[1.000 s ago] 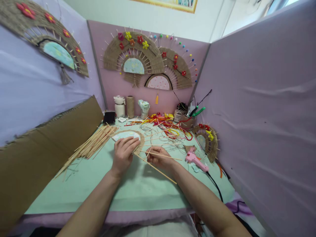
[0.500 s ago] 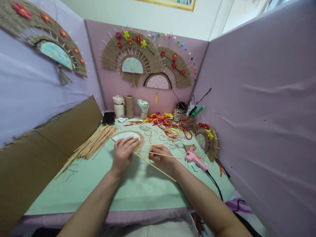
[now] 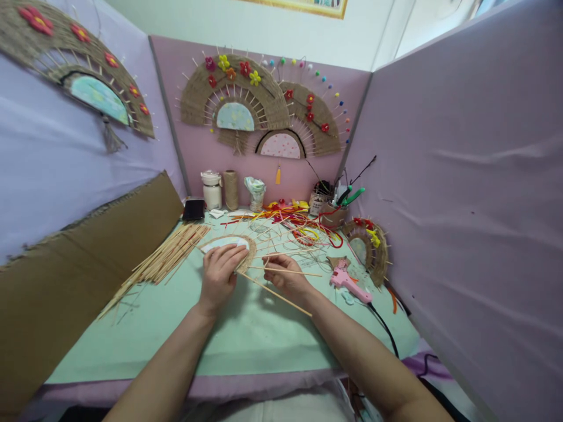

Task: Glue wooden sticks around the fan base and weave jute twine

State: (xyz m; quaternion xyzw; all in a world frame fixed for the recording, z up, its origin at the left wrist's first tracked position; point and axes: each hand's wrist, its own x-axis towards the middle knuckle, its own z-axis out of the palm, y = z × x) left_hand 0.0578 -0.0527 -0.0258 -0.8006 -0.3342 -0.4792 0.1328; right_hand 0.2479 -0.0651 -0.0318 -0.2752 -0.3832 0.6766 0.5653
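Note:
My left hand [image 3: 220, 271] lies flat, fingers together, on a half-round fan piece [image 3: 229, 243] with a pale blue centre and a jute rim, on the green table mat [image 3: 246, 334]. My right hand [image 3: 287, 275] is closed in a pinch on thin bamboo sticks [image 3: 277, 296]; one stick slants from the fan piece's edge toward me, another points right. The two hands are a short gap apart.
A bundle of bamboo sticks [image 3: 162, 261] lies left of the fan piece, beside a leaning cardboard sheet [image 3: 83, 258]. A pink glue gun [image 3: 349, 284] with a black cord lies to the right, near a small finished fan [image 3: 372, 249]. Coloured strips, jars and tool cups crowd the back.
My right hand has drawn a little up and left, closer to the fan piece, with the sticks. The left hand has stayed on the fan piece.

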